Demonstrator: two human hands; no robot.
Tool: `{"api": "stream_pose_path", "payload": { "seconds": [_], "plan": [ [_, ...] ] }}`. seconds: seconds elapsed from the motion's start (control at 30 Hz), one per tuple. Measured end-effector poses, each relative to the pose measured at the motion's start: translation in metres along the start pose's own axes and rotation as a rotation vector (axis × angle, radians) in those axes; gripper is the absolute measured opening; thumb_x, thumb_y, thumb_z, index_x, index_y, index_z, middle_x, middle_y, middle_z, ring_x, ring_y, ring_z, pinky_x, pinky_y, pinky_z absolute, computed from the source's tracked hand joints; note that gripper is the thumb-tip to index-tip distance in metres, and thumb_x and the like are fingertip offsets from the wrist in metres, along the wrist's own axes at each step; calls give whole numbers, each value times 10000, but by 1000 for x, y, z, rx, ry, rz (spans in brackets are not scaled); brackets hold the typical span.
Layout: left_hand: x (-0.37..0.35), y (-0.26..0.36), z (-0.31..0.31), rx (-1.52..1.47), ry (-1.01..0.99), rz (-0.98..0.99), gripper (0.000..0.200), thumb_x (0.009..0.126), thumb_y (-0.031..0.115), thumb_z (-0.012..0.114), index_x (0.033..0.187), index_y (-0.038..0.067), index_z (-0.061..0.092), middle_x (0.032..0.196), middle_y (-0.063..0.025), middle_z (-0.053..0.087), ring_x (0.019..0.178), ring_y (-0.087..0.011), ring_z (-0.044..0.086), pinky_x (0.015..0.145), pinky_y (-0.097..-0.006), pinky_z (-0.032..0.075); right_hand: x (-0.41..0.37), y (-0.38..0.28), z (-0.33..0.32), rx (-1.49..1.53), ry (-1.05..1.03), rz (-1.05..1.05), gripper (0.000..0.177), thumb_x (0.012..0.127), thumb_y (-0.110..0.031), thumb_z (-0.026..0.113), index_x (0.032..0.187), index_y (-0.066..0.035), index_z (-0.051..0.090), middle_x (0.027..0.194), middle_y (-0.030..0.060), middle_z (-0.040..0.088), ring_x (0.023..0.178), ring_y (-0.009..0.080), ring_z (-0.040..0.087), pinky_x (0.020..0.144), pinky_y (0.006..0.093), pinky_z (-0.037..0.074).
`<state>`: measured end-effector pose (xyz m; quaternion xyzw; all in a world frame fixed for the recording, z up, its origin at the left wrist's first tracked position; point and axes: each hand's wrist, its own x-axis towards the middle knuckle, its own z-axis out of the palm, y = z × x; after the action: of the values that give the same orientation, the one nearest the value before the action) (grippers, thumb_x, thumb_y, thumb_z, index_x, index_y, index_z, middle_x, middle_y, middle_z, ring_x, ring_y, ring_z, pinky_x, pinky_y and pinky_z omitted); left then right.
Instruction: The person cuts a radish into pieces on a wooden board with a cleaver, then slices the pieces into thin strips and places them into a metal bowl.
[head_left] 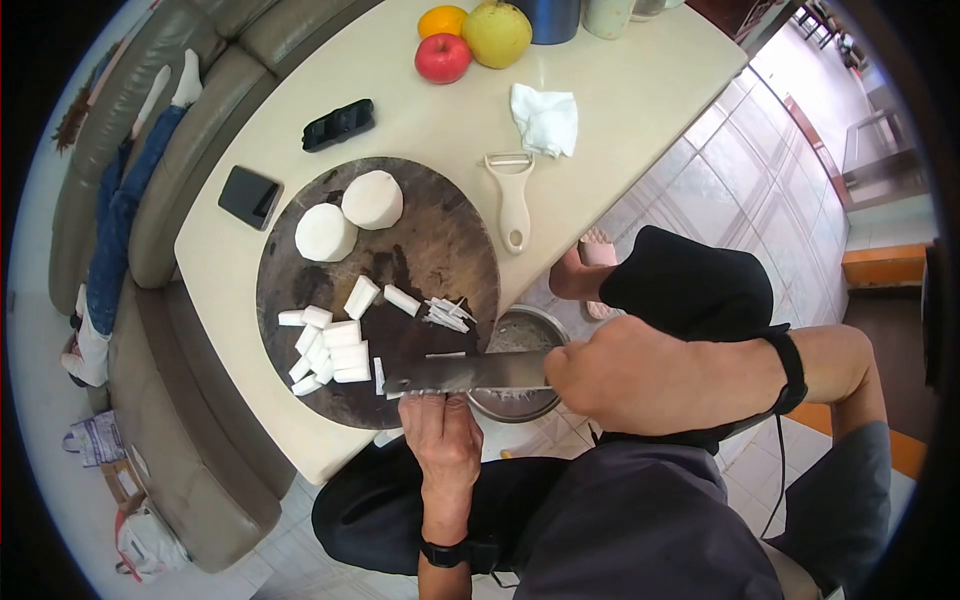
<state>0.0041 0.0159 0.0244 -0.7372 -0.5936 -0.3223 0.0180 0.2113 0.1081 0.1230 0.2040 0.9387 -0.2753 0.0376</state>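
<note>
My right hand (620, 375) is closed around the handle of a kitchen knife (450, 372), whose wide blade lies over the near part of the round wooden cutting board (430, 215). Right against the blade, the fingers of my left hand (440, 440) are bent and pressed together. A sliver of white radish (392, 396) shows beside those fingertips; the rest of it is hidden by the blade and fingers. Several radish blocks (345, 350) lie left of the blade, and thin radish strips (448, 314) are heaped beyond it. Two thick radish rounds (372, 200) stand farther back on the board.
A white peeler (514, 205) and a white cloth (545, 120) lie right of the board. A phone (249, 197) and a black case (338, 125) are at its left. Fruit (497, 35) stands behind. Below the table edge is a metal basin (530, 403). A person lies on the sofa (200, 130).
</note>
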Motion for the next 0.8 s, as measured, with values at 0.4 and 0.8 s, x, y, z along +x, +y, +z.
{"api": "stream_pose_path", "payload": {
  "seconds": [0.4, 0.8],
  "plan": [
    [-3, -2, 0, -17, -23, 29, 199, 683, -83, 610, 882, -91, 629, 925, -188, 603, 918, -359, 590, 808, -465, 466, -19, 0, -7, 51, 18, 62, 168, 658, -70, 626, 739, 53, 545, 544, 162, 556, 555, 337, 627, 493, 419, 492],
    [-2, -2, 0, -3, -18, 9, 256, 667, -115, 636, 918, -64, 655, 959, -184, 618, 913, -358, 583, 805, -433, 456, 7, 2, 8, 60, -20, 56, 197, 658, -44, 603, 807, 55, 519, 636, 159, 574, 579, 329, 616, 483, 408, 473]
  ]
}}
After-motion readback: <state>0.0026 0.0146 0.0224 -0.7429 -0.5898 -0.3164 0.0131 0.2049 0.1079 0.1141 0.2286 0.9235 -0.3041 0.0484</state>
